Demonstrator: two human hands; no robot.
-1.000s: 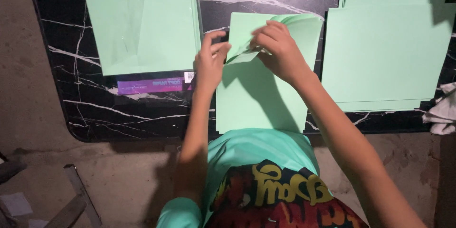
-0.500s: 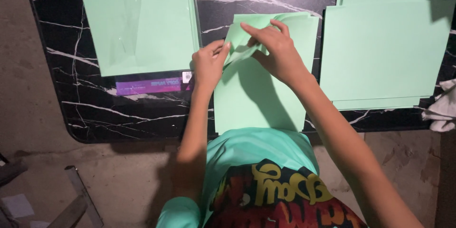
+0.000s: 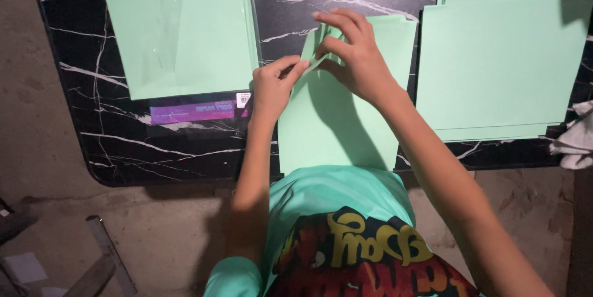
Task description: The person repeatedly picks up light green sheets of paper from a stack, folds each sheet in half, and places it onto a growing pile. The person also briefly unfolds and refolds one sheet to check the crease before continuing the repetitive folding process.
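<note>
Head view, looking straight down: a black worktop [image 3: 185, 142] with white marble veins carries three lots of mint-green paper. In the middle lies the green sheet [image 3: 336, 124] being worked on, its lower edge hanging just past the near rim of the worktop, above the person's green printed shirt [image 3: 346, 235].

The left hand [image 3: 275, 84] sits at the sheet's upper left corner, fingers curled in and pressed together — thumb and forefinger pinch the folded-over corner of the sheet. The right hand [image 3: 355, 56] lies just beside it, touching the same fold; its fingers are bent and bunched, fingertips pinching the raised flap of paper near the top edge, with the forearm crossing the sheet's right side. The two hands nearly meet over the fold.

To the left, well apart from the sheet, rests an opened pack of green paper [image 3: 179, 25] in clear wrapping, with a purple label strip [image 3: 197, 110] along its near edge. To the right, just beside the sheet, lies a stack of green sheets [image 3: 500, 62], its edges a little uneven. At the far right edge a crumpled white cloth [image 3: 577, 136] shows — only partly in frame. Below the worktop is bare concrete floor [image 3: 55, 148]
</note>
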